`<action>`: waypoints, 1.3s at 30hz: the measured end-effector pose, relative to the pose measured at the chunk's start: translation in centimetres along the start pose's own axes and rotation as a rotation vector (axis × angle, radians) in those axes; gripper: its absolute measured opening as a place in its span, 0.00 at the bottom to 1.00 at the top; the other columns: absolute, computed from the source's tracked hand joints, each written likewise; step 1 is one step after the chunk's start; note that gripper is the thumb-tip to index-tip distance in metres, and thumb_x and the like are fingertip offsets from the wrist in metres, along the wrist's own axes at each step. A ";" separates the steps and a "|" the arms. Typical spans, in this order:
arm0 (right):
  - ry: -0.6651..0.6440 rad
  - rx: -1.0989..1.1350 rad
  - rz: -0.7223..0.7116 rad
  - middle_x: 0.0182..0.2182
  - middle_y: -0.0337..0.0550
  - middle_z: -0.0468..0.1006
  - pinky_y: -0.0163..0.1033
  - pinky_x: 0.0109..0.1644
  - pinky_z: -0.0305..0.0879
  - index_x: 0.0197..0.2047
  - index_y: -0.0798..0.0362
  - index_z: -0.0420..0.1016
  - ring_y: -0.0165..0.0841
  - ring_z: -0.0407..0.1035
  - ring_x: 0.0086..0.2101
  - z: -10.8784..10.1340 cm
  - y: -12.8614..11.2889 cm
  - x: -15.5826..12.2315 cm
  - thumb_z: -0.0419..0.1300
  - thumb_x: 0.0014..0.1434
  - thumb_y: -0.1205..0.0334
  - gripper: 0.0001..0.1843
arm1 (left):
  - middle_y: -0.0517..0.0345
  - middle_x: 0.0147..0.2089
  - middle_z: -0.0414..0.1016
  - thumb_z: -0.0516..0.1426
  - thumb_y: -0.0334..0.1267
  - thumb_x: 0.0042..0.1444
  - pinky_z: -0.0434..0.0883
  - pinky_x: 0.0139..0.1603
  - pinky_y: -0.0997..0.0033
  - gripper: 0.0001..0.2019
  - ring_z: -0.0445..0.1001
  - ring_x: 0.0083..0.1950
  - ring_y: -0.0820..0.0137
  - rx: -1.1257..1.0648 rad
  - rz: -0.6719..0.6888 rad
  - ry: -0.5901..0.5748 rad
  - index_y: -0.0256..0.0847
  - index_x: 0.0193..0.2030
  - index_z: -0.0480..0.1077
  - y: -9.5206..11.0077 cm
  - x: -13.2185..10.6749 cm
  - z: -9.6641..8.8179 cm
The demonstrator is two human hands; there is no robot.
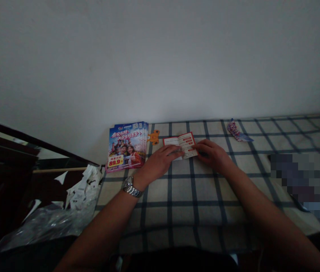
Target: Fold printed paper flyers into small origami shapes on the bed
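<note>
A small leaflet (187, 144) with a red border and red printed labels lies unfolded on the checked cloth, its right panel slightly raised. Across its left panel rest the outstretched fingers of my left hand (162, 160), covering part of the print. At the right edge, my right hand (212, 154) pinches the leaflet between thumb and fingers. Left of my hands is a stack of glossy flyers (127, 147) with a blue and pink cover and a "89.9" price box. An orange bear-shaped figure (153, 137) shows beside that stack.
The checked cloth (177, 192) covers the surface up to a white wall (160, 60). A crumpled purple paper piece (237, 132) lies back right, near a pixelated patch (301, 181). Torn white paper (82, 189) and clear plastic (55, 219) lie beyond the left edge.
</note>
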State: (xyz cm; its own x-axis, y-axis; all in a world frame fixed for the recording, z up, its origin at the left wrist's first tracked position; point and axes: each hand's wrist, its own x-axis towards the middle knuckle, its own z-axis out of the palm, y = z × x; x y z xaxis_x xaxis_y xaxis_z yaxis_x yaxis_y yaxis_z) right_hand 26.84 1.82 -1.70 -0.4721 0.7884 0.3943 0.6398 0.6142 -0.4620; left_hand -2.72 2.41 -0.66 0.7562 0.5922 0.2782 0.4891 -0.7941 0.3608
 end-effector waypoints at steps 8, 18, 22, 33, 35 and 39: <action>0.025 -0.076 -0.048 0.55 0.51 0.73 0.53 0.53 0.77 0.57 0.44 0.79 0.44 0.74 0.49 0.1 0.2 -0.1 0.62 0.66 0.66 0.17 | 0.50 0.70 0.66 0.55 0.30 0.69 0.67 0.73 0.43 0.24 0.64 0.72 0.58 -0.013 -0.012 0.020 0.50 0.69 0.67 0.3 0.0 -0.1; -0.029 -0.071 -0.138 0.58 0.50 0.77 0.58 0.61 0.73 0.50 0.47 0.80 0.47 0.72 0.57 -0.7 -0.2 0.2 0.62 0.68 0.63 0.09 | 0.50 0.70 0.67 0.55 0.36 0.71 0.63 0.74 0.43 0.19 0.62 0.73 0.57 -0.019 0.002 -0.010 0.48 0.67 0.70 0.6 0.2 -0.4; -0.048 0.022 -0.112 0.52 0.49 0.81 0.54 0.58 0.75 0.48 0.47 0.79 0.44 0.76 0.53 -0.6 -0.3 0.2 0.59 0.71 0.62 0.07 | 0.51 0.68 0.70 0.56 0.38 0.71 0.65 0.74 0.45 0.20 0.64 0.71 0.57 -0.052 0.043 -0.019 0.47 0.67 0.69 0.9 0.3 -0.3; -0.043 -0.017 -0.003 0.41 0.48 0.80 0.47 0.47 0.71 0.46 0.50 0.76 0.42 0.74 0.42 -0.9 -0.5 0.3 0.60 0.70 0.58 0.06 | 0.52 0.72 0.68 0.58 0.41 0.70 0.61 0.77 0.47 0.16 0.62 0.75 0.60 -0.092 0.094 -0.064 0.46 0.63 0.72 1.4 0.2 0.0; -0.016 -0.029 0.013 0.39 0.47 0.80 0.46 0.46 0.70 0.44 0.50 0.76 0.41 0.74 0.41 -0.7 -0.6 0.4 0.60 0.71 0.57 0.06 | 0.52 0.72 0.68 0.58 0.41 0.70 0.61 0.77 0.47 0.17 0.62 0.75 0.60 -0.084 0.095 -0.063 0.46 0.63 0.71 1.4 0.2 0.0; 0.038 -0.054 0.051 0.39 0.47 0.80 0.46 0.47 0.69 0.44 0.50 0.75 0.41 0.73 0.41 -0.1 -0.8 0.5 0.61 0.70 0.56 0.06 | 0.52 0.72 0.67 0.58 0.43 0.70 0.59 0.77 0.46 0.16 0.63 0.74 0.60 -0.060 0.106 -0.067 0.46 0.62 0.72 1.6 0.2 0.0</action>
State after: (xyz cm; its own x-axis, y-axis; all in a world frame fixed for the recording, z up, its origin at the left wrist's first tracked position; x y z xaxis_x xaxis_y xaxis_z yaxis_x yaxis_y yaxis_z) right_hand 26.14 1.71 -0.99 -0.4159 0.8159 0.4016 0.6944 0.5701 -0.4391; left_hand -1.79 1.28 -0.05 0.8304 0.4935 0.2586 0.3794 -0.8408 0.3862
